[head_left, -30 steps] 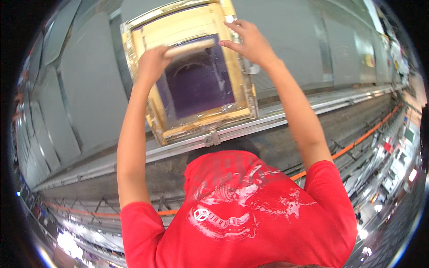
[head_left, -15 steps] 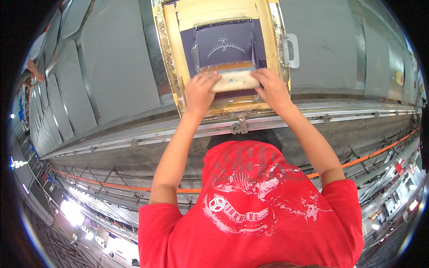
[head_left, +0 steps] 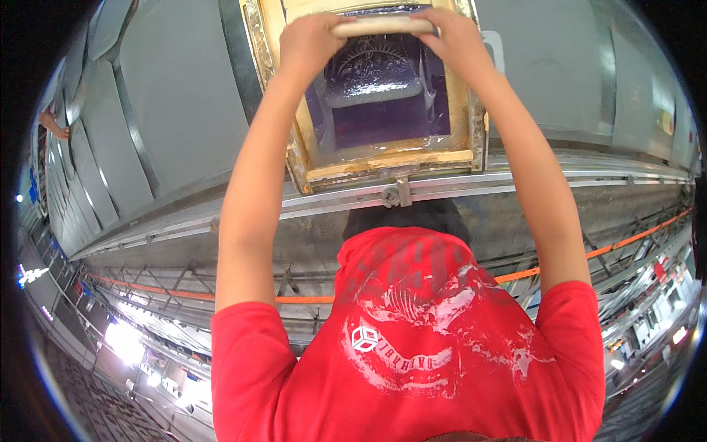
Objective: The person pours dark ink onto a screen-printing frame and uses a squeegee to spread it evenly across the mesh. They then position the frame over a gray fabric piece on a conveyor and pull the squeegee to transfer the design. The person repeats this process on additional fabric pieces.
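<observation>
Wooden and pale, the long squeegee bar [head_left: 381,26] sits at the far edge of the yellow wooden screen frame [head_left: 383,158]. I see my left hand [head_left: 313,40] wrapped tight around its left end and my right hand [head_left: 451,35] tight around its right end. Purple mesh [head_left: 383,103] with a faint picture fills the frame on the long grey table [head_left: 177,110].

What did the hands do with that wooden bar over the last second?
Both hands, left hand and right hand, pushed the wooden bar from the near part of the dark mesh to its far end. Their grip is unchanged; the yellow frame stays clamped on the grey table.
</observation>
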A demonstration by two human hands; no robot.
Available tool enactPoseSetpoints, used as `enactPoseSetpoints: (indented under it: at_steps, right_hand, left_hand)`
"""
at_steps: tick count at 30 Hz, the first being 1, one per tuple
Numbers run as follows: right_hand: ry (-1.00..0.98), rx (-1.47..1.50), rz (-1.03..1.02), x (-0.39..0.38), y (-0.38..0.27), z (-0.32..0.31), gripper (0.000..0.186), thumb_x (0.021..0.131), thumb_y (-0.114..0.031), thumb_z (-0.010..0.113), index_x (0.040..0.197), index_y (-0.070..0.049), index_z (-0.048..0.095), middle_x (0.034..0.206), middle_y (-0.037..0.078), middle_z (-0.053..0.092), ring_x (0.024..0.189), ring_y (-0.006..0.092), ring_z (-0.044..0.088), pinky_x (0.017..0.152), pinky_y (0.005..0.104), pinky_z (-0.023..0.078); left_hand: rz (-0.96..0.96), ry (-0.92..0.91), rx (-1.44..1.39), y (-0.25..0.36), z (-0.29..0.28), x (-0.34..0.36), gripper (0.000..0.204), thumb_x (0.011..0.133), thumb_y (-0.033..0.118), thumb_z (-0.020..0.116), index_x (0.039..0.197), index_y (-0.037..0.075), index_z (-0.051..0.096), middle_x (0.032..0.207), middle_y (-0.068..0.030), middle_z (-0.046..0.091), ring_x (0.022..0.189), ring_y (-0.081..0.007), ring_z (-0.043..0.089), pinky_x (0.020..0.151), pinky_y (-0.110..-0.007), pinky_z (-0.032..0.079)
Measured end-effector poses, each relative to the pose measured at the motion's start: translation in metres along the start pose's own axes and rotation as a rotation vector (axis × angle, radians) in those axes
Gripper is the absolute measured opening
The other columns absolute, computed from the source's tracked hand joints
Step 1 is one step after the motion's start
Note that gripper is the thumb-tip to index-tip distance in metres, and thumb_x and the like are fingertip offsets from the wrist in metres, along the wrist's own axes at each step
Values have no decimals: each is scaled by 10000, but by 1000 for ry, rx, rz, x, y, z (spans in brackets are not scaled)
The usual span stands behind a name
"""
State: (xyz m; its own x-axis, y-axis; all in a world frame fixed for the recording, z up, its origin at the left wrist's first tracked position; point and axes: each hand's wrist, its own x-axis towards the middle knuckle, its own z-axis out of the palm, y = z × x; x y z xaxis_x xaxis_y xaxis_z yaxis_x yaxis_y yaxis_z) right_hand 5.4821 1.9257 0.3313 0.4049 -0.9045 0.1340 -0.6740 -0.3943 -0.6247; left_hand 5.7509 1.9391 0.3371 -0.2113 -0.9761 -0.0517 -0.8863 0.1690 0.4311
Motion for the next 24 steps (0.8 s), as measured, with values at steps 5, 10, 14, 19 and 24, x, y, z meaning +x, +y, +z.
enactPoseSetpoints:
  at_steps: [5,10,14,19,24]
  right_hand:
    - [-72,42,12,-94,-35,9,406,775,-28,721,1174,-61,655,1167,144,663,1124,352,606,973,443,495]
    - [-136,149,107,-138,-64,1,443,777,-33,755,1210,-59,660,1208,119,669,1147,327,615,985,408,502]
    - [1,343,375,-106,-23,-34,541,835,-300,800,1299,-76,633,1235,115,650,1125,233,613,947,356,498]
    - [248,233,535,-65,67,-37,351,965,-293,659,1256,-96,660,829,27,614,701,109,571,650,268,469]
    - [377,386,563,-63,85,-5,268,1026,-274,579,1210,-103,672,648,-67,476,552,28,409,484,235,308]
  left_hand:
    - [76,53,-85,19,20,-91,398,722,41,753,1082,211,770,1091,-19,747,976,-249,699,847,-358,560]
    - [93,86,-128,36,25,-143,422,684,-28,728,1057,166,765,1098,-36,748,1014,-246,699,878,-353,553]
    - [14,7,-279,23,6,-112,462,734,4,729,1148,208,745,1146,-41,734,1034,-255,696,895,-347,554]
    - [-90,-35,-178,-3,-17,-4,369,786,186,799,1151,179,748,979,-97,755,834,-267,714,778,-356,550]
    - [98,49,-61,11,-4,-19,447,783,122,762,1224,173,709,1132,-93,711,1023,-286,670,892,-386,523]
